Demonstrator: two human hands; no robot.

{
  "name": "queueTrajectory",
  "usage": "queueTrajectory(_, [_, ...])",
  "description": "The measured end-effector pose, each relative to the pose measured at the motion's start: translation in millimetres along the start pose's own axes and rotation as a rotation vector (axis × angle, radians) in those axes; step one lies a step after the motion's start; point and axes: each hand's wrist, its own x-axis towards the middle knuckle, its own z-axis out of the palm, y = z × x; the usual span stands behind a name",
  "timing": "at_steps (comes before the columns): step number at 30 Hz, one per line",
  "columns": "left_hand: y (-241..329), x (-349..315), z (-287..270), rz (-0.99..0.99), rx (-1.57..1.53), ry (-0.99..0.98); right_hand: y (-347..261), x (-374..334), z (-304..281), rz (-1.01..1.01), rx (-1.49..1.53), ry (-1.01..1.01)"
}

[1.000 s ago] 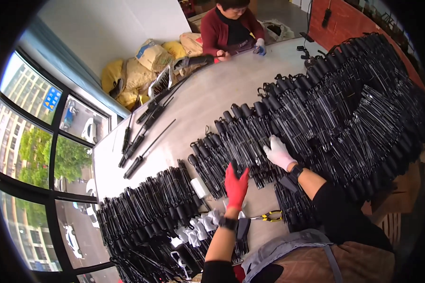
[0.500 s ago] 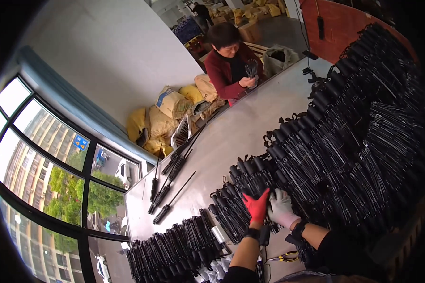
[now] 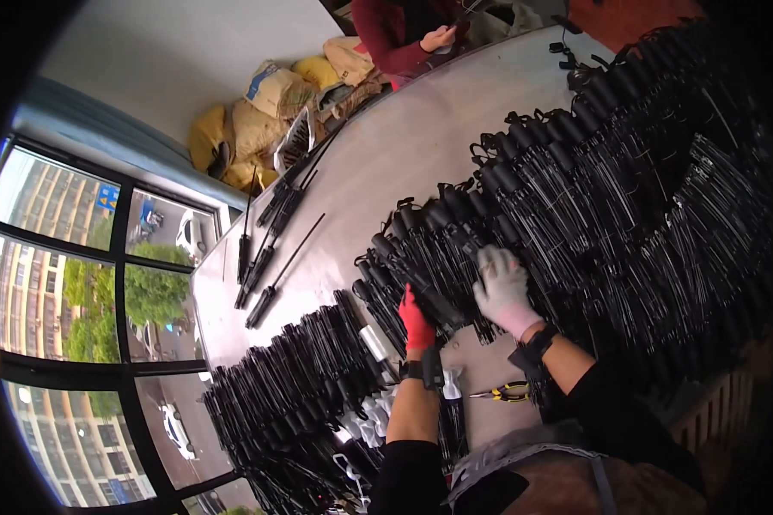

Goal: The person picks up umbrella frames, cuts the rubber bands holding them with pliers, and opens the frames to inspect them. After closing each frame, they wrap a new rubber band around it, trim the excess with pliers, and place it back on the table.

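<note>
My left hand (image 3: 416, 322), in a red glove, is closed around a black folded umbrella frame (image 3: 436, 302), its thumb up along the side. The frame lies slanted over a row of similar umbrella frames (image 3: 442, 245). To its right, my right hand (image 3: 504, 292), in a grey-white glove, rests on the same row with its fingers apart and bent down over the black parts. Its fingertips are partly lost against the dark frames. Both wrists wear black bands.
Large stacks of umbrella frames (image 3: 627, 240) fill the right of the metal table (image 3: 386, 163). Another stack (image 3: 301, 395) sits near left. Several loose frames (image 3: 270, 249) lie far left. Yellow-handled pliers (image 3: 508, 392) and a white roll (image 3: 374, 342) are near me. Across the table sits a person (image 3: 404, 39).
The view has tilted downward. My hands, close together before, are now apart, the left with a slanted umbrella frame and the right over the row. The person opposite has lowered their hands.
</note>
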Motion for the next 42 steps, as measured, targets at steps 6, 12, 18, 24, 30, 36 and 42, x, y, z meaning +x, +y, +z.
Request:
queueTrajectory(6, [33.7, -28.0, -4.9, 0.04, -0.574, -0.168, 33.0, 1.3, 18.1, 0.113, -0.044, -0.198])
queueTrajectory(12, [65.0, -65.7, -39.2, 0.156, -0.226, -0.053, 14.3, 5.3, 16.3, 0.274, 0.109, -0.273])
queueTrajectory(18, [147.1, -149.9, 6.8, -0.066, 0.03, -0.257, -22.7, -0.9, -106.7, -0.362, 0.162, 0.144])
queueTrajectory(24, [238.1, -193.5, -20.3, 0.379, 0.895, -0.465, -54.7, -4.9, -183.5, -0.709, -0.02, -0.76])
queueTrajectory(30, [214.1, -208.9, -21.1, 0.828, 0.359, 0.421, -63.5, -109.4, -149.3, -0.211, 0.875, -0.557])
queueTrajectory(36, [182.3, -243.9, 4.2, 0.216, -0.505, -0.178, -115.3, -187.1, -128.6, -0.154, 0.965, -0.408])
queueTrajectory(42, [198.4, -274.9, -2.8, 0.118, -0.171, -0.119, -101.2, -163.6, -156.3, -0.425, 0.875, -0.339])
